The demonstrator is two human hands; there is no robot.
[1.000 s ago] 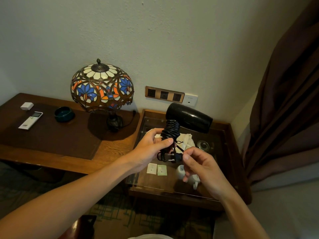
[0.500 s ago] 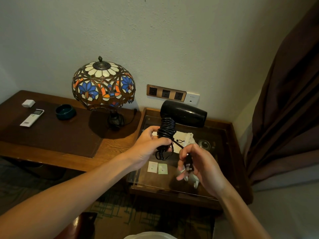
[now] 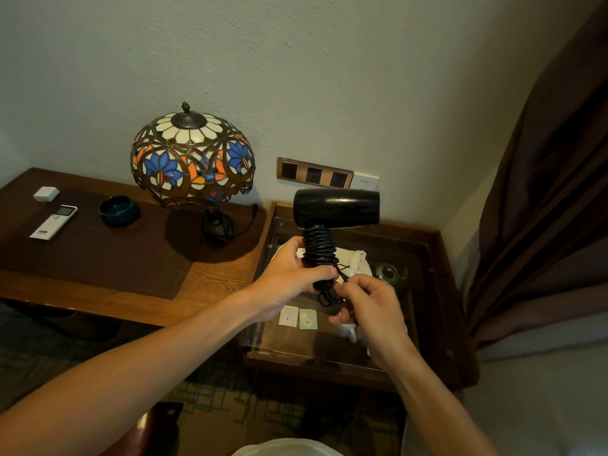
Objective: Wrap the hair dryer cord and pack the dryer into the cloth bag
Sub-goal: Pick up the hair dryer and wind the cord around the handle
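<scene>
Two bare forearms reach forward from the bottom edge, over a patterned carpet. The right hand (image 3: 373,311) is nearest, its fingers curled inward around the loose end of the black cord (image 3: 320,255); exactly what the fingertips pinch is hidden behind the hand. Just left of it, touching the same bundle, the left hand (image 3: 289,278) grips the lower handle of the black hair dryer (image 3: 335,209), thumb lying across the front of the coils and fingers wrapped behind. The cord is wound in tight turns up the handle, and the dryer is held upright in the air, its barrel pointing right, above a glass-topped side table (image 3: 437,291). On that glass, behind the hands, lies a crumpled white cloth bag (image 3: 357,260), with two small pale paper squares (image 3: 297,317) nearer the front. Farther left, a wooden desk (image 3: 131,291) carries a stained-glass lamp (image 3: 192,159), a dark green bowl (image 3: 119,210) and a white remote (image 3: 54,222). A brass socket panel (image 3: 314,174) sits on the wall behind, and a brown curtain (image 3: 543,192) hangs at right.
</scene>
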